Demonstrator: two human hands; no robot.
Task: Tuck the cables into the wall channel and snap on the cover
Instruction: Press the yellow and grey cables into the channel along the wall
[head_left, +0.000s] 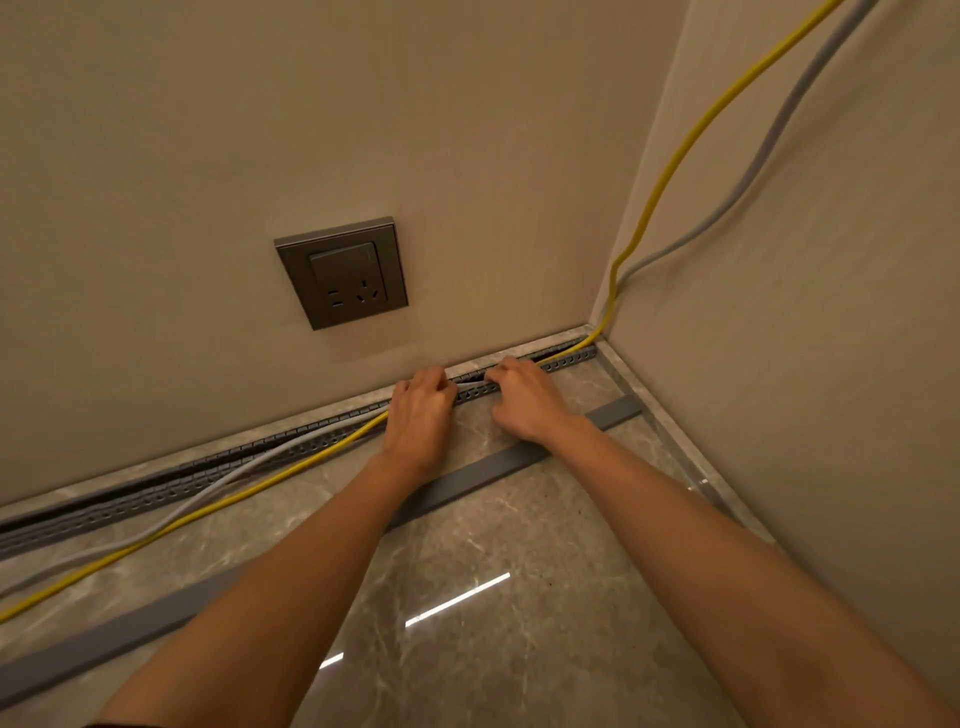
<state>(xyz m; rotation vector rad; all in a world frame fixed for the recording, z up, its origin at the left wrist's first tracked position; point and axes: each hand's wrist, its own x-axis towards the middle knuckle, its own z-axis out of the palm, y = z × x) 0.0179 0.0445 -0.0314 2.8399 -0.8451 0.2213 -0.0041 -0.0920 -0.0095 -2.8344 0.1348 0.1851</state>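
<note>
A grey slotted wall channel (156, 493) runs along the foot of the wall to the corner. A yellow cable (249, 491) and a grey cable (208, 496) come down the right wall, lie inside the channel near the corner, and spill out onto the floor at the left. My left hand (420, 415) and my right hand (524, 400) sit side by side on the channel, fingers curled over the cables there. The long grey cover strip (467, 480) lies loose on the floor behind my hands, partly hidden by my forearms.
A grey wall socket (343, 273) is set in the wall above the channel. The right wall (805, 364) meets the back wall in a corner just right of my hands. The floor is glossy marble tile (519, 623).
</note>
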